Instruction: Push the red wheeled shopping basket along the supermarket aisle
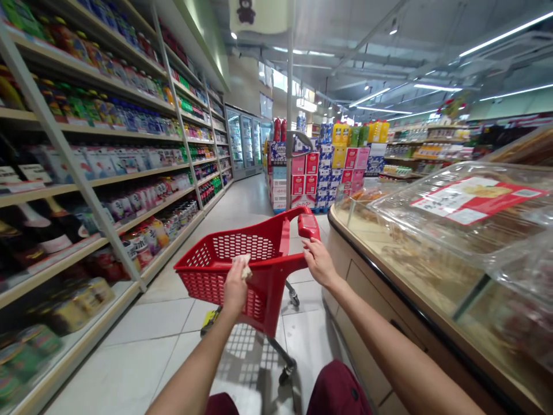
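A red plastic shopping cart [270, 293] stands sideways in front of me, its perforated basket pointing left and its handle at the right. My left hand [235, 291] is closed around a crumpled off-white cloth [243, 266], pressed at the near top rim of the basket. At the handle end, my right hand [318, 260] has its fingers curled on the red handle [308, 223]. What shows of the basket's inside is its perforated far wall. Part of the cloth is hidden by my left fingers.
Shelves of bottles and cans [108, 132] line the left side. Close on the right is a display counter [371, 276] with clear plastic food boxes [466, 202] on top. Ahead stand stacked drink cartons [305, 176] beside a metal post [290, 115]; glass-door fridges [246, 138] are farther back.
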A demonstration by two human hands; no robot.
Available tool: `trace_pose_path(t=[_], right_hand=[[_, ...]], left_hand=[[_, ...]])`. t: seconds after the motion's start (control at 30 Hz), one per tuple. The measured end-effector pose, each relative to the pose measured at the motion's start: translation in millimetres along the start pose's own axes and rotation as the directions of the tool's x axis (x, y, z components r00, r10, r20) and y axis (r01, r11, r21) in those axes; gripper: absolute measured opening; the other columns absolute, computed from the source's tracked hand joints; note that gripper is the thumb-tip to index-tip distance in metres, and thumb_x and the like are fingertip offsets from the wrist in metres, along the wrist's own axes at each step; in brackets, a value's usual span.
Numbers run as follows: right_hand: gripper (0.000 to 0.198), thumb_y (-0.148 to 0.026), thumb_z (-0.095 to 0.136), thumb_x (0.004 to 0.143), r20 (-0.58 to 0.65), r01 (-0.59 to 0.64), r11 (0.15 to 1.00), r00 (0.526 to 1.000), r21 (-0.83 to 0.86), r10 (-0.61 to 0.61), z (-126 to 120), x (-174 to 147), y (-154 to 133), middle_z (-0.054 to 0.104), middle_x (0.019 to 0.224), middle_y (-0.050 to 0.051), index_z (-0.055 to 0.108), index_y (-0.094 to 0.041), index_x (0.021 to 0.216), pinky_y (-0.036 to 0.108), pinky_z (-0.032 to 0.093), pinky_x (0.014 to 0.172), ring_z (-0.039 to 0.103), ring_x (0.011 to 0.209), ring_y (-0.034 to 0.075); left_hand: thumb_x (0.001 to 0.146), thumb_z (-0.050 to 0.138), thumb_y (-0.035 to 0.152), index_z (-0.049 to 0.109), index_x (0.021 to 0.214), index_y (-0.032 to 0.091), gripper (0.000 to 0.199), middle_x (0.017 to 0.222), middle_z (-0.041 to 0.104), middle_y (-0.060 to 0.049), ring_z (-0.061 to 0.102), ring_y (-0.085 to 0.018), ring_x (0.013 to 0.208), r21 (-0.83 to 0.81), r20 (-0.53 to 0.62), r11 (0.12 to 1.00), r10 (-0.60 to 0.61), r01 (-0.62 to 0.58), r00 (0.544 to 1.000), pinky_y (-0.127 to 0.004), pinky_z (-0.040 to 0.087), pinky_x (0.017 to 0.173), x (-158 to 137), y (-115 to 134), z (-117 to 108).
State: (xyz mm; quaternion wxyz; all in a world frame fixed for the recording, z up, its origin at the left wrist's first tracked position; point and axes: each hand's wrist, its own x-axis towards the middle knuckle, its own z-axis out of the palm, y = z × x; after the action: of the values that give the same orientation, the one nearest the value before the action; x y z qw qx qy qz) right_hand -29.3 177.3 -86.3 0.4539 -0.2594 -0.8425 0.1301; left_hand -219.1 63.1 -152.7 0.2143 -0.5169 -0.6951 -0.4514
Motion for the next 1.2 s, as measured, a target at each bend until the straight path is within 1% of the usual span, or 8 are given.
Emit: trace_pose_path(t=[0.2, 0.4, 0.57, 0.73, 0.93, 1.0, 1.13, 1.2], right_hand=[[0.029, -0.023, 0.038, 0.080, 0.015, 0.066, 0.998, 0.998, -0.024, -0.066, -1.7, 11.1, 16.3, 0.063, 0.080, 0.004, 0.065, -0.021, 0.071, 0.038, 0.033, 0.095, 0.049, 0.101, 0.020], [0.029, -0.019, 0.037, 0.077, -0.023, 0.074, 0.996, 0.997, -0.053, -0.075, -8.2, 6.3, 28.0, 0.062, 0.087, 0.005, 0.064, -0.020, 0.068, 0.037, 0.033, 0.096, 0.047, 0.104, 0.020], [0.028, -0.019, 0.037, 0.078, 0.069, 0.077, 0.991, 0.995, -0.108, -0.070, -19.1, 4.9, 24.7, 0.063, 0.090, 0.005, 0.065, -0.019, 0.072, 0.036, 0.032, 0.096, 0.046, 0.107, 0.020], [0.027, -0.018, 0.039, 0.076, 0.154, 0.064, 0.994, 0.987, -0.092, -0.050, -27.4, 6.6, 19.2, 0.064, 0.090, 0.004, 0.065, -0.020, 0.071, 0.035, 0.032, 0.097, 0.048, 0.104, 0.019], [0.026, -0.018, 0.040, 0.074, 0.031, 0.035, 0.999, 0.999, 0.018, -0.036, -21.4, 5.3, 18.6, 0.065, 0.083, 0.003, 0.064, -0.021, 0.064, 0.036, 0.035, 0.095, 0.050, 0.101, 0.019], [0.025, -0.019, 0.041, 0.075, 0.021, 0.051, 0.998, 0.998, 0.042, -0.052, -21.7, 4.1, 23.0, 0.065, 0.084, 0.004, 0.064, -0.020, 0.067, 0.036, 0.036, 0.094, 0.050, 0.102, 0.019], [0.024, -0.020, 0.042, 0.075, -0.023, 0.042, 0.997, 0.999, 0.069, -0.041, -22.0, 2.1, 33.1, 0.064, 0.088, 0.005, 0.064, -0.020, 0.066, 0.039, 0.034, 0.095, 0.047, 0.107, 0.021], [0.023, -0.019, 0.043, 0.074, -0.057, 0.025, 0.996, 0.998, 0.090, -0.020, -21.6, 2.1, 36.9, 0.064, 0.089, 0.005, 0.064, -0.020, 0.064, 0.040, 0.034, 0.095, 0.045, 0.108, 0.021]], left_hand=[[0.077, 0.032, 0.005, 0.046, 0.119, 0.017, 0.045, 0.127, 0.047, -0.008, 0.034, -0.016, 0.123, -0.080, 0.102, 0.946, 0.322, -0.315, 0.941, -0.037, 0.033, 0.103, 8.7, 39.6, 23.1], [0.070, 0.033, 0.001, 0.052, 0.111, 0.019, 0.049, 0.121, 0.053, -0.006, 0.039, -0.018, 0.120, 0.111, 0.135, 0.993, 0.013, -0.028, 0.991, -0.042, 0.035, 0.101, -9.9, -31.2, -15.9], [0.070, 0.034, 0.002, 0.051, 0.112, 0.018, 0.048, 0.124, 0.050, -0.005, 0.038, -0.016, 0.121, -0.011, 0.266, 0.984, 0.175, -0.178, 0.948, -0.037, 0.033, 0.103, -5.3, -10.0, -19.1], [0.066, 0.034, 0.001, 0.058, 0.098, 0.021, 0.046, 0.111, 0.058, -0.002, 0.047, -0.017, 0.112, 0.068, 0.280, 0.998, -0.019, 0.000, 0.960, -0.038, 0.038, 0.099, 0.6, -19.4, -35.0], [0.072, 0.032, 0.002, 0.048, 0.116, 0.018, 0.050, 0.126, 0.048, -0.005, 0.038, -0.015, 0.120, -0.063, 0.219, 0.979, 0.202, -0.193, 0.955, -0.036, 0.032, 0.103, 0.7, 34.6, 5.8], [0.072, 0.031, 0.001, 0.045, 0.119, 0.017, 0.051, 0.127, 0.047, -0.006, 0.036, -0.015, 0.122, -0.070, 0.208, 0.970, 0.243, -0.234, 0.947, -0.037, 0.033, 0.103, -3.4, 26.1, 7.4], [0.068, 0.032, -0.003, 0.048, 0.116, 0.020, 0.056, 0.121, 0.053, -0.006, 0.040, -0.018, 0.119, 0.112, 0.126, 0.994, 0.000, -0.014, 0.992, -0.041, 0.036, 0.100, -15.4, -18.4, -8.9], [0.070, 0.030, -0.002, 0.049, 0.114, 0.019, 0.053, 0.118, 0.055, -0.007, 0.043, -0.018, 0.117, 0.116, 0.098, 0.993, 0.006, -0.018, 0.995, -0.041, 0.038, 0.099, -16.0, -12.9, -4.4]])
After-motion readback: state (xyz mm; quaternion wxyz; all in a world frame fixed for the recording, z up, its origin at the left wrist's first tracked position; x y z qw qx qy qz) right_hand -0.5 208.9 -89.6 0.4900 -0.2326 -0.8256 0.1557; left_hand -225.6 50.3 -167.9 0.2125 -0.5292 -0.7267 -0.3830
